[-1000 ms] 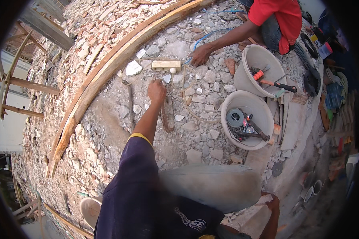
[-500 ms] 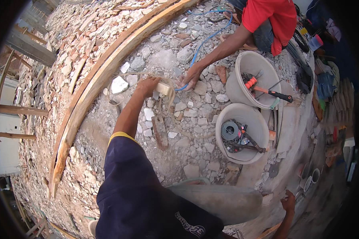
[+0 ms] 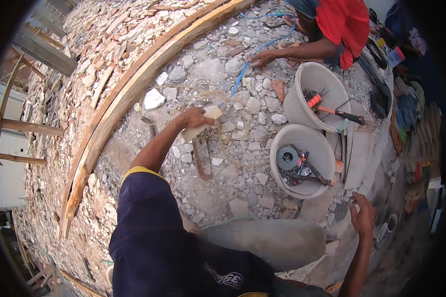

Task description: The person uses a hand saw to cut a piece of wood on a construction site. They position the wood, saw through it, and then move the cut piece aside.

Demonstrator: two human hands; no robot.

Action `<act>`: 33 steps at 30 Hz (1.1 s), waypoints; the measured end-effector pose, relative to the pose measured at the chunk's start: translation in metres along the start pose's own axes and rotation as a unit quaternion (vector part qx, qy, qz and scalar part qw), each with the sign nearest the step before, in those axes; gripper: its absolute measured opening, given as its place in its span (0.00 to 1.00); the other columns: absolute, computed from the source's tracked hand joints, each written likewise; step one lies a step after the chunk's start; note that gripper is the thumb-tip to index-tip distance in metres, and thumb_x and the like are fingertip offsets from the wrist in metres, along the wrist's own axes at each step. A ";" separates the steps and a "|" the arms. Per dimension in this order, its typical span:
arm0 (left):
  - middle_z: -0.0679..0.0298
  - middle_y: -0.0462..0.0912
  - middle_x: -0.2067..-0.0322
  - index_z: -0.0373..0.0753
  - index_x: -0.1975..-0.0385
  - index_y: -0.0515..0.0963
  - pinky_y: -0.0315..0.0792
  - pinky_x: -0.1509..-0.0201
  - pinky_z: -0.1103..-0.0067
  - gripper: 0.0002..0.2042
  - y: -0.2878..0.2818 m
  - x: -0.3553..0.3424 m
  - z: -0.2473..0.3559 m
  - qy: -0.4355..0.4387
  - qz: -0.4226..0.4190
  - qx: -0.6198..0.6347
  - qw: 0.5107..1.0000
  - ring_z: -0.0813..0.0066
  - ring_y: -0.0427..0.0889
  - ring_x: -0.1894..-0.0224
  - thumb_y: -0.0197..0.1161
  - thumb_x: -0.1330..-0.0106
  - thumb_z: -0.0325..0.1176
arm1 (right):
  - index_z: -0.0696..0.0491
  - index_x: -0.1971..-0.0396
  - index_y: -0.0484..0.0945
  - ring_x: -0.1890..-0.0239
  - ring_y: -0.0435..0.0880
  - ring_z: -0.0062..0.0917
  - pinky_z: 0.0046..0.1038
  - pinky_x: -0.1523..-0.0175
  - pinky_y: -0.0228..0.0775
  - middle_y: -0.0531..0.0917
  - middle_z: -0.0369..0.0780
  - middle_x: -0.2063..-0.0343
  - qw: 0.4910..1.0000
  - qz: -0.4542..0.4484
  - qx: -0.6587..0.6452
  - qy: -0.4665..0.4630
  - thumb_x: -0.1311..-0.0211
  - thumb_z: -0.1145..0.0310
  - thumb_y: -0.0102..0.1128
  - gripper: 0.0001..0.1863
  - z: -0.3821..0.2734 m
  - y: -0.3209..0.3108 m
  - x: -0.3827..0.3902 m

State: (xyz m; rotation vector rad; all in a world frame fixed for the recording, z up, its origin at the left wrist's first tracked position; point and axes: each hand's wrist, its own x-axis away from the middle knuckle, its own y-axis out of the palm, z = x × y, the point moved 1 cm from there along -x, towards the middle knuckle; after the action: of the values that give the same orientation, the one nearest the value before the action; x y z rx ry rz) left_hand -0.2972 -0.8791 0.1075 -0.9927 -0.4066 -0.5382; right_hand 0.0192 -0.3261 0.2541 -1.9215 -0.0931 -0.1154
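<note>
My left hand (image 3: 195,118) is closed round a cream oblong block (image 3: 198,131) that looks like a power strip, held low over the rubble. A blue cord (image 3: 239,81) runs to its far end; whether it is plugged in is too small to tell. Loops of pale cord (image 3: 248,131) lie around it. My right hand (image 3: 362,214) is raised at the lower right with nothing in it, fingers apart and slightly bent. Across from me, a co-worker's hand (image 3: 260,58) rests by the blue cord.
Two pale buckets stand right of centre. One bucket (image 3: 307,141) holds a wire coil (image 3: 287,157) and tools; the farther bucket (image 3: 327,74) holds an orange-and-black hammer (image 3: 342,115). A long timber beam (image 3: 109,116) crosses the rubble at left. A flat wood piece (image 3: 201,158) lies below my left hand.
My left hand has turned the block and moved slightly right and nearer. The co-worker's hand has drawn back from the block's end along the blue cord. My right hand has risen further into view.
</note>
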 end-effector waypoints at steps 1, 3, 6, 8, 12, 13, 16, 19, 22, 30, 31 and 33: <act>0.48 0.83 0.58 0.29 0.53 0.77 0.75 0.51 0.66 0.40 0.012 0.018 0.005 -0.031 -0.044 0.087 0.995 0.55 0.83 0.56 0.70 0.50 0.64 | 0.60 0.50 0.76 0.60 0.83 0.39 0.34 0.54 0.74 0.82 0.48 0.60 0.997 0.053 -0.039 -0.036 0.46 0.82 0.62 0.20 -0.025 0.002 -0.021; 0.53 0.82 0.62 0.30 0.54 0.77 0.76 0.56 0.69 0.34 0.044 0.063 0.021 -0.065 -0.101 0.289 0.950 0.62 0.83 0.61 0.63 0.41 0.62 | 0.60 0.53 0.77 0.62 0.83 0.39 0.35 0.55 0.74 0.83 0.48 0.63 0.979 0.060 -0.162 -0.108 0.46 0.82 0.63 0.18 -0.078 0.010 -0.061; 0.64 0.79 0.70 0.35 0.52 0.76 0.76 0.65 0.76 0.28 0.090 0.124 0.061 -0.073 -0.093 0.524 0.843 0.75 0.81 0.69 0.56 0.31 0.58 | 0.59 0.54 0.77 0.60 0.83 0.40 0.37 0.54 0.74 0.83 0.47 0.63 0.958 0.012 -0.138 -0.250 0.46 0.75 0.67 0.18 -0.154 0.026 -0.108; 0.64 0.78 0.69 0.35 0.49 0.74 0.77 0.65 0.75 0.26 0.104 0.156 0.087 -0.079 -0.089 0.594 0.796 0.74 0.81 0.68 0.53 0.29 0.56 | 0.58 0.54 0.77 0.57 0.82 0.40 0.39 0.52 0.73 0.82 0.46 0.60 0.940 0.003 -0.129 -0.315 0.46 0.68 0.68 0.19 -0.197 0.038 -0.130; 0.62 0.79 0.65 0.34 0.45 0.71 0.77 0.63 0.76 0.27 0.097 0.195 0.127 -0.039 0.002 0.629 0.777 0.75 0.80 0.66 0.52 0.28 0.54 | 0.54 0.54 0.78 0.52 0.78 0.38 0.39 0.46 0.68 0.77 0.41 0.53 0.935 -0.083 -0.122 -0.323 0.48 0.62 0.69 0.21 -0.252 0.051 -0.147; 0.62 0.79 0.64 0.32 0.44 0.71 0.76 0.62 0.76 0.28 0.094 0.204 0.133 -0.029 0.021 0.623 0.782 0.76 0.80 0.65 0.52 0.27 0.54 | 0.54 0.55 0.79 0.51 0.76 0.37 0.39 0.45 0.66 0.76 0.41 0.54 0.945 -0.042 -0.052 -0.319 0.50 0.61 0.70 0.22 -0.259 0.052 -0.147; 0.61 0.79 0.60 0.32 0.38 0.66 0.75 0.57 0.77 0.30 0.090 0.230 0.146 -0.030 0.020 0.625 0.780 0.76 0.79 0.60 0.53 0.27 0.53 | 0.52 0.56 0.79 0.48 0.71 0.34 0.39 0.41 0.60 0.75 0.38 0.56 0.900 0.113 0.071 -0.414 0.54 0.59 0.71 0.24 -0.269 0.050 -0.138; 0.59 0.78 0.57 0.33 0.37 0.64 0.74 0.54 0.76 0.28 0.092 0.247 0.149 -0.021 -0.029 0.613 0.789 0.74 0.79 0.57 0.54 0.27 0.50 | 0.52 0.58 0.79 0.46 0.68 0.32 0.42 0.40 0.53 0.75 0.37 0.58 0.849 0.154 0.092 -0.498 0.53 0.57 0.69 0.23 -0.267 0.047 -0.127; 0.59 0.77 0.55 0.33 0.38 0.64 0.73 0.50 0.75 0.27 0.099 0.254 0.143 0.041 -0.020 0.562 0.826 0.73 0.78 0.54 0.57 0.28 0.46 | 0.53 0.62 0.79 0.46 0.68 0.33 0.45 0.40 0.51 0.75 0.38 0.60 0.890 0.029 -0.004 -0.455 0.50 0.56 0.66 0.20 -0.262 0.045 -0.119; 0.60 0.77 0.52 0.33 0.39 0.66 0.73 0.47 0.75 0.31 0.107 0.256 0.119 0.150 0.067 0.485 0.859 0.75 0.77 0.51 0.66 0.36 0.46 | 0.55 0.69 0.81 0.51 0.71 0.35 0.45 0.49 0.56 0.77 0.39 0.62 0.916 -0.128 -0.076 -0.374 0.49 0.54 0.67 0.18 -0.266 0.051 -0.107; 0.61 0.77 0.53 0.33 0.40 0.66 0.73 0.48 0.75 0.31 0.103 0.256 0.117 0.155 0.018 0.522 0.839 0.75 0.77 0.52 0.67 0.37 0.46 | 0.55 0.69 0.80 0.54 0.72 0.35 0.44 0.51 0.57 0.77 0.40 0.64 0.909 -0.132 -0.082 -0.386 0.49 0.54 0.67 0.18 -0.269 0.052 -0.106; 0.61 0.78 0.54 0.33 0.41 0.68 0.74 0.49 0.76 0.31 0.093 0.256 0.113 0.133 -0.065 0.581 0.801 0.76 0.78 0.53 0.70 0.39 0.45 | 0.55 0.71 0.80 0.60 0.76 0.36 0.41 0.56 0.61 0.77 0.41 0.66 0.898 -0.104 -0.096 -0.416 0.48 0.54 0.67 0.18 -0.273 0.053 -0.102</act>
State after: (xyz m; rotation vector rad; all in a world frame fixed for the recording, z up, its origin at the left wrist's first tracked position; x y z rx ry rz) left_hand -0.0466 -0.8020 0.2418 0.3089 -0.4509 -0.4227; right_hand -0.0854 -0.6018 0.2855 -2.0293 -0.8881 0.5876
